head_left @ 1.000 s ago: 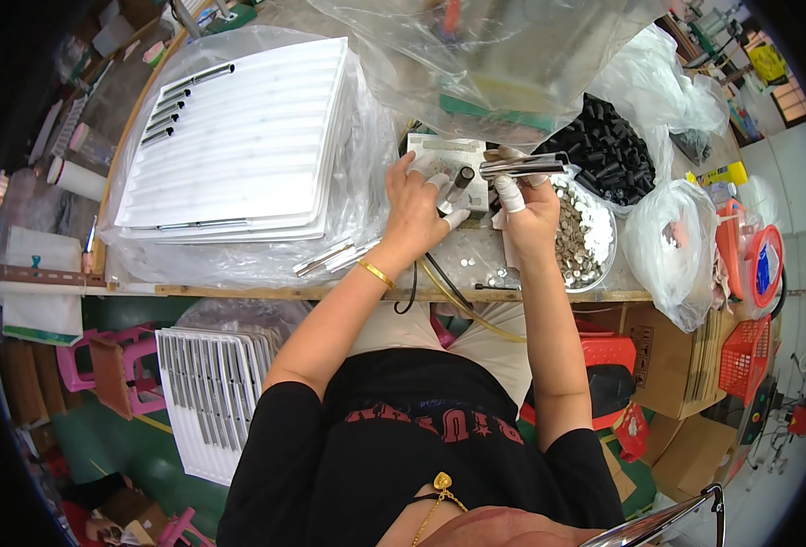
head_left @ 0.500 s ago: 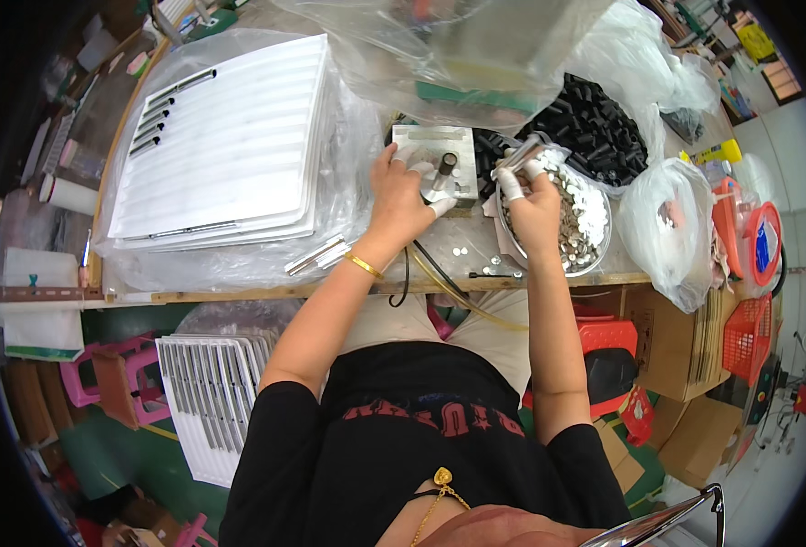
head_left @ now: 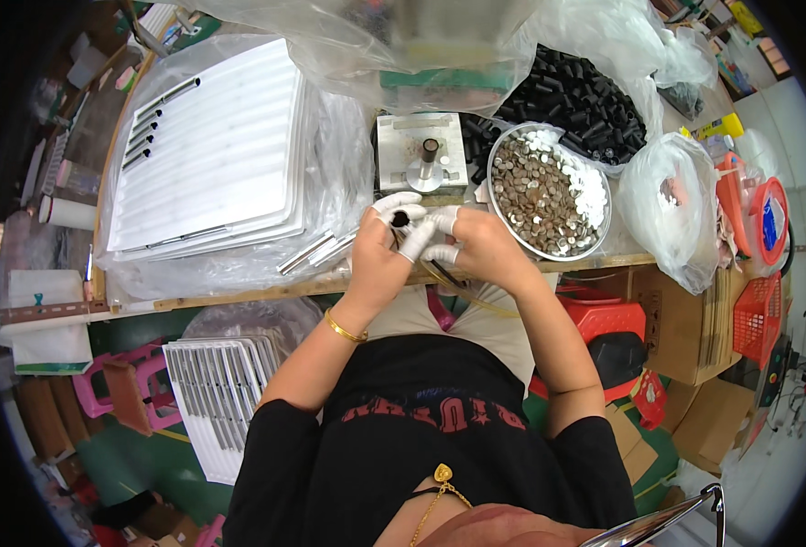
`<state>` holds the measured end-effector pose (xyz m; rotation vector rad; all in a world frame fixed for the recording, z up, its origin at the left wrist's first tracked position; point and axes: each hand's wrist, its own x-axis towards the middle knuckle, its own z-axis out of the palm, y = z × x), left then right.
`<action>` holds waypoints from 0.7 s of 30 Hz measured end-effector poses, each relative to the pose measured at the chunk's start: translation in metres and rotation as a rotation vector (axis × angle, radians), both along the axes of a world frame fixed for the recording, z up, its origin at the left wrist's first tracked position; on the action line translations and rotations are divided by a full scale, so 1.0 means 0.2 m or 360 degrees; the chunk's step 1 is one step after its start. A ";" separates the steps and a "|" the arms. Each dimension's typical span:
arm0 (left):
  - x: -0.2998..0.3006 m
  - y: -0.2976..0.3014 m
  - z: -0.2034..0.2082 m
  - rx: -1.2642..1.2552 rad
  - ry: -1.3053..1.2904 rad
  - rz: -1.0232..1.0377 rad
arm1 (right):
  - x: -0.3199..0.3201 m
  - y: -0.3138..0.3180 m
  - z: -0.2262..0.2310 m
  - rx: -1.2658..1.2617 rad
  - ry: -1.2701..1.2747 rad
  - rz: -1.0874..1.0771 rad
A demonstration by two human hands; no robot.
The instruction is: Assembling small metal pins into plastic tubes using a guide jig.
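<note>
Close to the table's front edge, both my hands are drawn together, with white covers on several fingertips. The fingers of my left hand (head_left: 383,239) are closed around a tube (head_left: 400,219), whose dark round end faces up. Beside it my right hand (head_left: 480,242) has its covered fingers bent together; what lies between them is hidden. Just beyond my hands stands a metal block fixture (head_left: 449,137) with an upright dark-topped post (head_left: 428,153) on a round base. To the right, a round bowl (head_left: 609,219) holds many small brownish and white discs.
Stacked white trays (head_left: 211,146) with several shiny tubes lie left on plastic film. Loose silvery tubes (head_left: 307,252) rest near the front edge. Black cylindrical parts (head_left: 585,105) are heaped behind the bowl. A clear plastic bag (head_left: 667,210) hangs over the right edge.
My right hand has left the bowl with the shiny metal piece it held and come to my left. My left hand has drawn back from the fixture toward the table's edge.
</note>
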<state>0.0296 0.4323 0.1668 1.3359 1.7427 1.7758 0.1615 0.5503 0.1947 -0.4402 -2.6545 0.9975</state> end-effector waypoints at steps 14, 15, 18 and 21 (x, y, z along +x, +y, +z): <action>-0.04 -0.06 0.00 -0.0037 -0.0981 -0.0013 | -0.23 0.33 -0.14 0.0330 -0.0038 -0.0669; -0.04 -0.06 -0.01 -0.0027 -0.0979 -0.0015 | -0.23 0.33 -0.15 0.0338 -0.0033 -0.0668; -0.03 -0.05 -0.01 -0.0037 -0.0974 -0.0007 | -0.22 0.32 -0.15 0.0384 -0.0012 -0.0601; -0.04 -0.05 -0.03 0.0003 -0.1119 -0.0025 | -0.20 0.27 -0.06 -0.0359 0.0725 -0.0873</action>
